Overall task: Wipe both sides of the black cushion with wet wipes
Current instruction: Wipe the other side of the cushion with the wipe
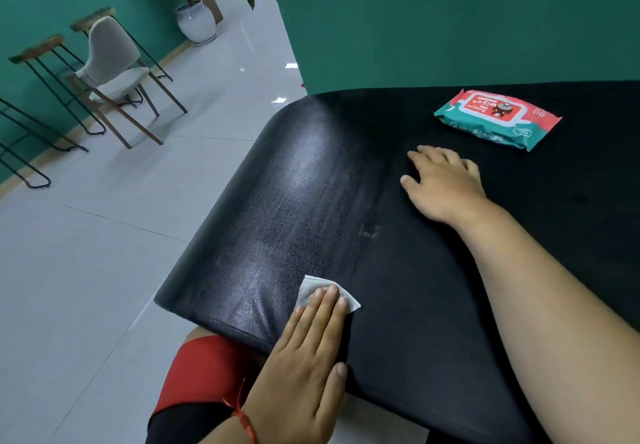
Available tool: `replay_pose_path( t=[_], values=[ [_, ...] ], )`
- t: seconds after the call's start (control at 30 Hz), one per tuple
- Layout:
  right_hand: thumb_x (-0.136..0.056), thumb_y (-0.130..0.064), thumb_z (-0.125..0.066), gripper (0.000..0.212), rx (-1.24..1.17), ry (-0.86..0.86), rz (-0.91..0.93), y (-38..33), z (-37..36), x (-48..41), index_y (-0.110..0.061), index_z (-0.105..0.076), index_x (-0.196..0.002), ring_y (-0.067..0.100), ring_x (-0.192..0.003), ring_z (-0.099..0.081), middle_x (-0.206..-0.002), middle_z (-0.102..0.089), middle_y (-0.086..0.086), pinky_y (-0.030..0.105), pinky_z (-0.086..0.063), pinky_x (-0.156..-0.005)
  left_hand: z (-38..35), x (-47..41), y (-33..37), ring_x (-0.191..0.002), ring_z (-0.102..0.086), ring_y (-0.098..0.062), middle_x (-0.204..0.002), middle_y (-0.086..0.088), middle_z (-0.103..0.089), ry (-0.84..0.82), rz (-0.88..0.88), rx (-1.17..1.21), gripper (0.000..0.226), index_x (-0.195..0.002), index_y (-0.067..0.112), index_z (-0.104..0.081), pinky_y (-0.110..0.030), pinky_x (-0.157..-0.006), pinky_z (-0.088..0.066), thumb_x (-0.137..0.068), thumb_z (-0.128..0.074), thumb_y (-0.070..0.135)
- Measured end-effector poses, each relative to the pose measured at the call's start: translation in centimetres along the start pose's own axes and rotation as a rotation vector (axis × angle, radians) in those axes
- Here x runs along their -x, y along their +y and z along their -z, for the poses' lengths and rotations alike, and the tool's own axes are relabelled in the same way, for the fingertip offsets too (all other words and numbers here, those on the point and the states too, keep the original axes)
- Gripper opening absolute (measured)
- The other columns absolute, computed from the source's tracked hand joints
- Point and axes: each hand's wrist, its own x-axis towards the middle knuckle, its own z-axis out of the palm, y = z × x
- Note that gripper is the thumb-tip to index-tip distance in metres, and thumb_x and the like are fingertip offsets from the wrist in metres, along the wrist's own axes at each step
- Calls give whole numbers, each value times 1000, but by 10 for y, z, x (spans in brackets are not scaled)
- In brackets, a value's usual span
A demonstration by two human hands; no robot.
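A pack of wipes (pixel 497 117) is laid flat on the black surface at the far right, its red flap closed, so its contents are not seen. A white pot (pixel 195 22) holding a plant is stood on the floor by the green wall. A folded white wipe (pixel 311 287) is pressed onto the near part of the black cushion (pixel 294 201) by the straight fingers of the left hand (pixel 304 357) (a red string is worn at its wrist). The right hand (pixel 446 183) is rested farther back on the black surface, released, fingers spread, nothing held.
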Motion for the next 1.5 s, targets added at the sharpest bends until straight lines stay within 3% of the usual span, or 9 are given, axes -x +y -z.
replay_pose_path(
  t=[0.1,0.43,0.77,0.87,1.0,1.07,1.2,1.37,1.5],
  values=[
    [-111,-56,-18,66,113,-111,28,-2,-4,13,-32,-5,-170,22,-164,8,-178,7,-7,52,0,-132,-1,1,-2,-162,-9,-25,-176,-7,-6,12,3,7,70,-166,6,-15,-45,-125,-17,-105,-31,36],
    [-108,-56,-9,69,172,-43,-78,-50,-27,25,-30,3,-170,32,-162,17,-177,13,0,62,5,-129,3,3,-31,-161,-15,-22,-176,-5,-12,49,19,66,71,-166,8,-19,-43,-124,-19,-102,-37,33],
    [-109,-52,-17,67,72,-41,-41,-136,-52,-11,-28,-3,-170,34,-163,13,-178,8,1,62,5,-128,29,9,-94,-162,-5,-21,-176,0,-4,20,52,104,66,-168,14,-11,-39,-128,-6,-108,-30,36],
    [-109,-49,-27,64,63,-38,6,-116,-41,-14,-29,-17,-169,26,-163,-4,-178,-6,-3,53,-9,-129,22,0,-84,-162,-7,-24,-176,-4,-7,17,-2,81,68,-167,9,-13,-41,-128,-8,-107,-31,36],
    [-102,-38,-50,56,103,244,100,-73,-22,-28,-27,-47,-157,26,-150,-35,-165,-41,-1,51,-26,-121,18,-2,-82,-162,-6,-24,-176,-3,-6,8,-2,66,69,-167,10,-12,-43,-127,-10,-107,-31,38],
    [-100,-36,-53,57,151,296,75,-53,-11,-42,-29,-48,-156,30,-155,-28,-166,-38,2,57,-18,-125,19,-2,-83,-162,-5,-24,-176,-3,-5,3,-5,63,69,-168,10,-11,-43,-127,-9,-107,-31,38],
    [-107,-59,-30,61,255,113,24,-18,3,-60,-33,-39,-161,27,-164,3,-178,-7,-4,61,-7,-128,22,-4,-81,-163,-2,-22,-177,-1,-2,-10,5,69,69,-168,12,-7,-41,-128,-6,-108,-30,37],
    [-105,-61,-26,68,321,133,-166,-13,8,-41,-22,-46,-157,32,-163,-2,-178,-9,0,65,-14,-124,23,-11,-82,-162,2,-19,-176,2,1,-25,5,55,69,-168,16,-4,-38,-129,-3,-109,-30,38],
    [-102,-59,-35,73,388,98,-351,-30,19,-20,-16,-35,-162,50,-159,-6,-174,-16,14,72,-1,-124,22,-16,-82,-162,4,-18,-176,3,4,-27,10,44,68,-168,17,-3,-38,-129,-2,-109,-29,39]
  ],
)
